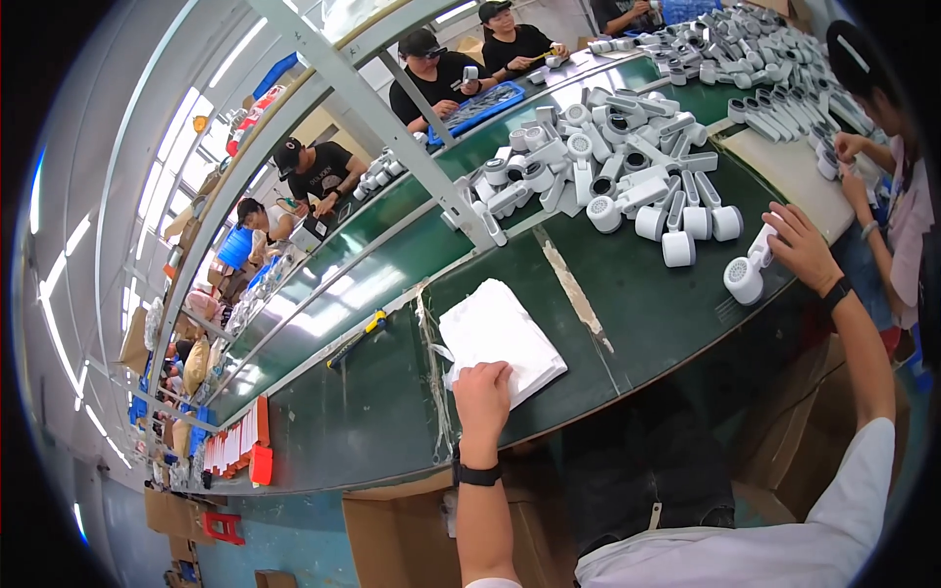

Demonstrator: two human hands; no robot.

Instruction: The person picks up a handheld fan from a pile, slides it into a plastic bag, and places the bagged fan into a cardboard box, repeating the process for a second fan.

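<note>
A stack of thin white sheets or bags [498, 328] lies at the front of the green bench [392, 421]. My left hand [482, 397] rests on its near left edge, fingers curled and closed on the top layer. Farther right, my right hand [802, 250] grips the handle of a white and grey handheld device [744, 281]. That device has a round head with a perforated face, tilted up toward me near the bench's front edge. Beyond, a large heap of similar devices [627, 167] covers the bench, several with heads facing me.
A yellow and black utility knife [357, 338] lies left of the stack. Grey metal posts [392, 118] rise behind it. A co-worker [887, 167] handles devices close on my right; other people sit across the conveyor. An orange-red bin [257, 446] stands at the far left.
</note>
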